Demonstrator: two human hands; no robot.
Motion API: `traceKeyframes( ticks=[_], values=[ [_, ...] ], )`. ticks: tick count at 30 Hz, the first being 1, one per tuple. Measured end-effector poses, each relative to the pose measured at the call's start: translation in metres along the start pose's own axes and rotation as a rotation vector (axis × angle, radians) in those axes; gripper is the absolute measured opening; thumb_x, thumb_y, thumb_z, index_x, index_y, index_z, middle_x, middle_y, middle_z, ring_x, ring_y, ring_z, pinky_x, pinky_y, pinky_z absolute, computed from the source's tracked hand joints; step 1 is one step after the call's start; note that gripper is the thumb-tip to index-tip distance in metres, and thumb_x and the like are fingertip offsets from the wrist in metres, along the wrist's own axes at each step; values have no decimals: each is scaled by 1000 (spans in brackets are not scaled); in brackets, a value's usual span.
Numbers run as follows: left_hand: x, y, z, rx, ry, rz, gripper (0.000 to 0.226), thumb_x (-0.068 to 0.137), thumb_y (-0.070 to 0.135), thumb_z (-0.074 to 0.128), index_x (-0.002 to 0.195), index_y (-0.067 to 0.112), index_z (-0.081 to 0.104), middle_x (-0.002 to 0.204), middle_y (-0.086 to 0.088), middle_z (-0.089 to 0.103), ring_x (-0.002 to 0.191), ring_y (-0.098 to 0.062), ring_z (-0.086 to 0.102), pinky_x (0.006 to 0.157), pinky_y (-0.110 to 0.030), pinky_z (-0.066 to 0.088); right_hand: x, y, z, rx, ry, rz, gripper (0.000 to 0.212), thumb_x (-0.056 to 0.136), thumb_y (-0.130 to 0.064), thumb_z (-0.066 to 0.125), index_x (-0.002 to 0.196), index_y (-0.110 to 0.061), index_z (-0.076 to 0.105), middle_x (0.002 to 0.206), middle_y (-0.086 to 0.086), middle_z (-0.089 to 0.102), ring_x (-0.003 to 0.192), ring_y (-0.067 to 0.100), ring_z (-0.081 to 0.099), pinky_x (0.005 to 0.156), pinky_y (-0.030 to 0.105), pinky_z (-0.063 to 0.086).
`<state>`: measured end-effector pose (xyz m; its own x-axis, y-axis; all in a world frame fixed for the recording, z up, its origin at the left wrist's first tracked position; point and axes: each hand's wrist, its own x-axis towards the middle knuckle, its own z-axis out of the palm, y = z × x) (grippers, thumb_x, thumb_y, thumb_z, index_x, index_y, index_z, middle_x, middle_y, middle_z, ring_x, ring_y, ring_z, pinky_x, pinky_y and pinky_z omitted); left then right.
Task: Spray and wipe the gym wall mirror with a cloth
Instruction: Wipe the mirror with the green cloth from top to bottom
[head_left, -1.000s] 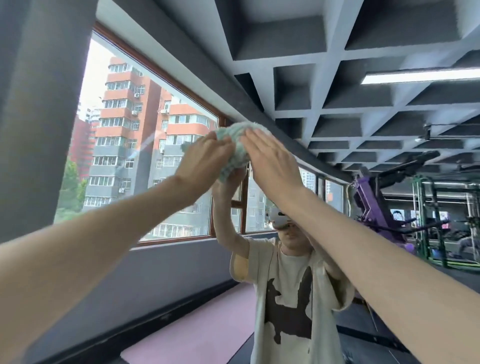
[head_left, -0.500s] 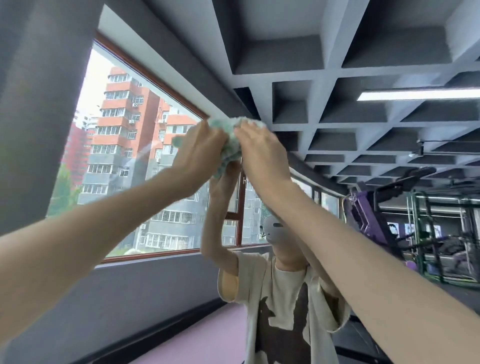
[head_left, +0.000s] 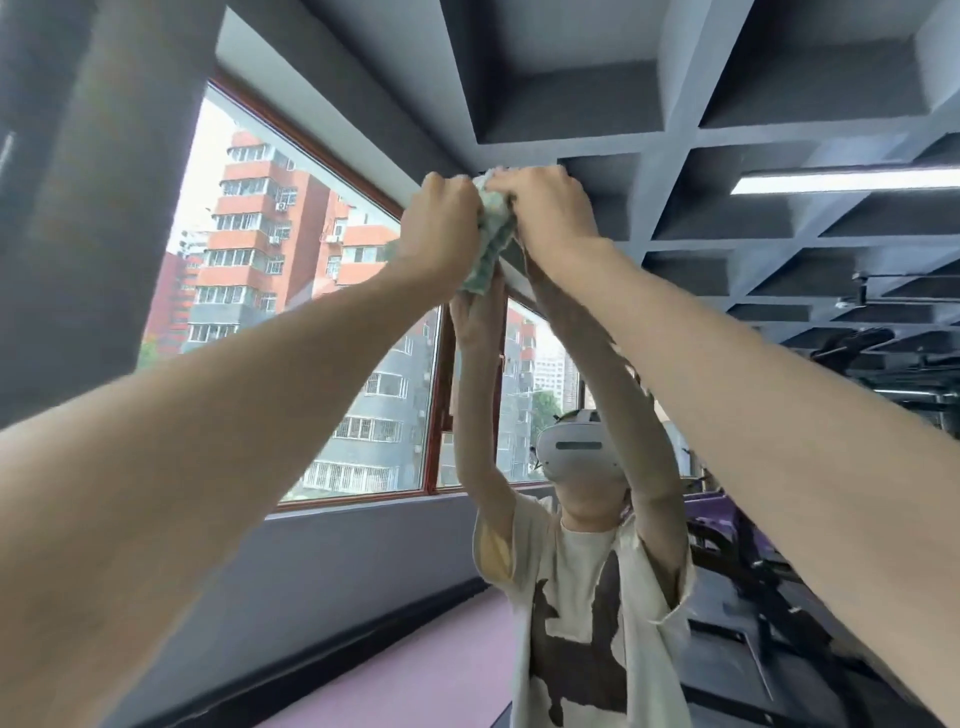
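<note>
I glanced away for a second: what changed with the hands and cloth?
The left hand and right hand pushed the cloth higher up the mirror, bunching it tighter. Both still hold it there; nothing was let go.

High on the mirror (head_left: 571, 93): cloth (head_left: 491, 236), gripped between left hand (head_left: 441, 228) and right hand (head_left: 550, 213), side by side. Reflected: window (head_left: 311, 312) left; person (head_left: 587, 597) below the hands; gym machines (head_left: 737, 566) lower right; ceiling light (head_left: 841, 182) upper right.
</note>
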<state>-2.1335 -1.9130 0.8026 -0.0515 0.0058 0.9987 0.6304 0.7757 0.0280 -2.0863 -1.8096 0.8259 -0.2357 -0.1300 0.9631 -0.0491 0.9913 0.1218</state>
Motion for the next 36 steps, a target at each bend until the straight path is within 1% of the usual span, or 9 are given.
traceKeyframes(
  ticks=[6, 11, 15, 21, 23, 25, 29, 32, 36],
  values=[
    [-76, 8, 0, -205, -67, -88, 19, 86, 4, 48, 71, 1, 57, 72, -11, 49, 66, -24, 45, 50, -20, 28, -80, 2, 24, -42, 46, -67, 44, 95, -5, 42, 134, -23, 54, 144, -5, 47, 130, 17, 43, 95, 30, 40],
    [-189, 5, 2, -261, -149, 50, 23, 87, 10, 50, 90, 3, 71, 88, -12, 59, 73, -25, 53, 64, -27, 45, -207, 8, 41, 1, 42, -97, 61, 76, 18, 58, 130, -11, 59, 137, 4, 55, 130, 20, 48, 107, 36, 39],
    [-264, 13, 14, -159, -87, 216, 30, 70, 1, 65, 99, -1, 71, 102, -15, 71, 63, -26, 56, 67, -29, 46, -286, 14, 57, 44, -17, -67, 64, 75, 11, 57, 135, -11, 53, 142, 3, 49, 135, 14, 41, 113, 38, 34],
    [-285, 52, -8, -375, -264, -33, 36, 91, 21, 39, 116, 13, 64, 117, -6, 66, 77, -22, 47, 70, -17, 26, -300, 20, 40, -39, 13, -19, 47, 78, -8, 55, 123, -16, 64, 128, 6, 59, 119, 25, 54, 101, 36, 43],
    [-279, 64, -17, -511, -392, -165, 36, 99, 31, 37, 128, 21, 54, 117, 3, 65, 99, -16, 54, 79, -18, 32, -299, 29, 32, -76, 34, 49, 45, 74, -4, 68, 117, -17, 67, 113, 9, 60, 99, 27, 57, 84, 38, 50],
    [-273, 72, -24, -783, -477, -282, 33, 99, 39, 36, 129, 28, 46, 103, 12, 65, 93, 3, 59, 77, -9, 40, -297, 32, 24, -32, 12, 127, 46, 77, -5, 73, 121, -15, 65, 113, 8, 57, 99, 24, 55, 83, 39, 52],
    [-261, 79, -15, -1278, -625, -534, 39, 91, 63, 36, 125, 44, 38, 125, 2, 60, 112, -19, 59, 96, -39, 45, -289, 20, 15, 66, 21, 272, 59, 95, -43, 20, 141, -11, 41, 143, 8, 35, 128, 22, 37, 105, 42, 40],
    [-242, 82, -15, -1385, -677, -564, 31, 97, 50, 33, 125, 38, 38, 125, 9, 57, 105, -9, 63, 94, -32, 48, -283, 24, 19, -21, 72, 248, 57, 98, -34, 36, 144, -2, 29, 149, 17, 28, 137, 27, 31, 113, 42, 32],
    [-217, 95, -25, -1058, -590, -463, 34, 94, 16, 51, 128, 17, 49, 119, 0, 63, 94, -15, 67, 90, -36, 53, -263, 59, 14, -174, 98, -3, 53, 84, -7, 51, 135, 3, 43, 142, 21, 41, 137, 35, 32, 116, 47, 26]
  ],
)
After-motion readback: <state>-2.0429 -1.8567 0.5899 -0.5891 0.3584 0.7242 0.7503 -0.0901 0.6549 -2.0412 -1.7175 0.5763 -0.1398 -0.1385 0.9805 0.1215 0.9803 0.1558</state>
